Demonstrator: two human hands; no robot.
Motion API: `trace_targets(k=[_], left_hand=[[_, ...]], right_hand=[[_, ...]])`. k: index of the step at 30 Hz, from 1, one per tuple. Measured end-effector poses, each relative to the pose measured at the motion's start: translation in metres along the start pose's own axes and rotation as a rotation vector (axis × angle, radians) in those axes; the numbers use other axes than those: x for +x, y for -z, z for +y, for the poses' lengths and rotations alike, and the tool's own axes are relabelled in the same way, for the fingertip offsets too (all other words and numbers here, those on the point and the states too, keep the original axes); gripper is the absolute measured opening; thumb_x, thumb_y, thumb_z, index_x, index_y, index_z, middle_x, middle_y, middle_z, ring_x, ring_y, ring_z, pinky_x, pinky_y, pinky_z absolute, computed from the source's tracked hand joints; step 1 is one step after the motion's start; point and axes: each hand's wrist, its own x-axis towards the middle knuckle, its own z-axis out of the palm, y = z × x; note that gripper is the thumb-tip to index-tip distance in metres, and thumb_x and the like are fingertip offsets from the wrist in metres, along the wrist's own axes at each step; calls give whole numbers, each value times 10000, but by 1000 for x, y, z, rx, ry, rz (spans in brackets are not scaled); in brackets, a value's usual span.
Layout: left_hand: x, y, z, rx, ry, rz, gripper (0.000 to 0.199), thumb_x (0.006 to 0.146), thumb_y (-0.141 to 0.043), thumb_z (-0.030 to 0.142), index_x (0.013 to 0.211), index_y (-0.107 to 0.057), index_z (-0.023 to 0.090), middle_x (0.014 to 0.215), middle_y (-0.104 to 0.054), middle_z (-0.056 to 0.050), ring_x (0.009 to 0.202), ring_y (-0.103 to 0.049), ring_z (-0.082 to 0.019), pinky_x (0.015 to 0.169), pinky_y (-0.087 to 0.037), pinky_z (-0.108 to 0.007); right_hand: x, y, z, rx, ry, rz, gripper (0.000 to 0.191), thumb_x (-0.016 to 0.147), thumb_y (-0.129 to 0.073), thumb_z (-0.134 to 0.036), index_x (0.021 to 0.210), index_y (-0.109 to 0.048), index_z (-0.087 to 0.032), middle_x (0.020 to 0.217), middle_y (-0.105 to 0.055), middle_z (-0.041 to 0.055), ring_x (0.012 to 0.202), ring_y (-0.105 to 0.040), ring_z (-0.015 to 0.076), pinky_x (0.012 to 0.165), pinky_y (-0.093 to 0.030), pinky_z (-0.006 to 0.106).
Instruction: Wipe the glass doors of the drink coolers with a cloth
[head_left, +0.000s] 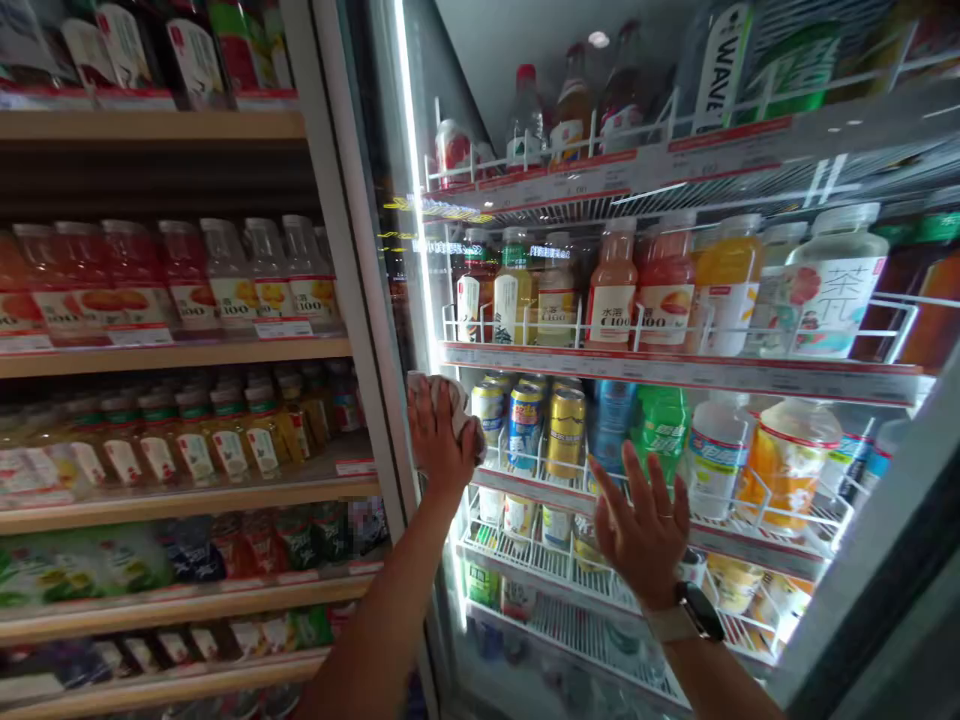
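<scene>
1. You're facing a tall glass door (352, 250) on a lit drinks cooler. It's stiff and smooth, so expect the cloth to slide across it easily, and treat the pane as breakable.
2. To your left, wooden shelves (172, 358) carry rows of bottled juice (135, 275) behind small price tags.
3. Behind the glass, white wire racks (675, 370) hold bottled drinks, including a large tea bottle (832, 295) and pale orange juice bottles (611, 290). All stand upright, and most look full.
4. One rack down, a gold can (565, 432) and a blue can (525, 428) sit among more cans. They're upright too, with the glass between them and you.
5. Your left hand (436, 440) is clenched around the cloth (450, 405), pressing it to the glass near the door's edge. The cloth looks light and soft, so it should bunch easily; take it by the bulk in your palm (the loose corner sticks out above your fingers).
6. Your right hand (641, 525) is open, fingers spread, holding nothing. It's at the glass, though you can't tell whether it's touching.
7. A wristwatch (701, 612) sits on your right wrist.
</scene>
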Motion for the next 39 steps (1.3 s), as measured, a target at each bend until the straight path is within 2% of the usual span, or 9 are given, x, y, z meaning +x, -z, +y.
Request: trace_targets(k=[3, 8, 12, 17, 21, 24, 27, 34, 39], left_hand=[[-33, -3, -2, -9, -1, -4, 571, 972, -407, 322, 1523, -274, 254, 1608, -245, -113, 1500, -155, -281, 1215, -179, -551], [-137, -3, -18, 54, -93, -90, 564, 974, -335, 329, 1528, -263, 254, 1608, -248, -97, 1493, -162, -297, 1201, -249, -545], [-183, 4, -26, 51, -177, -130, 510, 951, -378, 278, 1460, -414, 275, 1503, -454, -82, 1471, -245, -264, 1170, -332, -487], [-108, 1, -20, 28, -218, -167, 473, 946, -375, 274, 1399, -509, 238, 1508, -446, -88, 1485, -215, -255, 1207, -245, -475], [-1, -7, 17, -3, -189, -101, 531, 952, -373, 316, 1466, -409, 189, 1585, -306, -98, 1508, -101, -275, 1223, -157, -508], [33, -10, 50, -33, -196, -60, 545, 957, -395, 322, 1488, -366, 206, 1614, -232, -77, 1512, -67, -287, 1220, -139, -535], [6, -16, 67, -96, -286, -59, 524, 952, -419, 308, 1473, -398, 255, 1601, -277, -47, 1509, -102, -285, 1220, -139, -532], [-134, -26, 58, -25, -504, -125, 502, 917, -424, 241, 1404, -491, 344, 1347, -617, 10, 1498, -172, -207, 1235, -122, -438], [-102, -26, 61, -28, -573, -138, 487, 912, -428, 238, 1374, -523, 357, 1348, -616, 30, 1478, -241, -182, 1236, -141, -402]], right_hand=[[0, 0, 0, -3, 2, -4, 607, 932, -508, -266, 1502, -330, -375, 1580, -352, 27, 1441, -344, 277, 1165, -252, 499], [2, -1, 0, -30, 13, -4, 611, 924, -495, -268, 1502, -331, -377, 1556, -396, 34, 1426, -367, 283, 1148, -270, 501], [3, 0, 1, -41, 34, -3, 598, 909, -507, -256, 1480, -381, -379, 1537, -428, 33, 1414, -387, 290, 1142, -282, 508], [3, -1, 1, -47, 34, -15, 604, 908, -501, -249, 1482, -373, -386, 1549, -407, 33, 1440, -344, 282, 1151, -266, 517], [3, -2, 0, -57, 19, -17, 610, 905, -503, -251, 1482, -367, -392, 1542, -419, 30, 1438, -350, 277, 1154, -268, 511], [5, -2, -1, -49, 29, -2, 610, 908, -487, -241, 1488, -359, -381, 1560, -390, 31, 1448, -332, 272, 1165, -256, 505], [6, -2, -1, -51, 38, -4, 605, 901, -490, -227, 1478, -386, -374, 1550, -406, 32, 1448, -334, 270, 1172, -253, 499], [5, -4, 2, -46, 34, 3, 594, 909, -474, -225, 1494, -381, -272, 1483, -498, 68, 1444, -343, 246, 1188, -225, 474], [10, -3, -1, -89, 15, -44, 600, 930, -403, -222, 1520, -324, -138, 1416, -564, 112, 1438, -352, 226, 1204, -192, 425]])
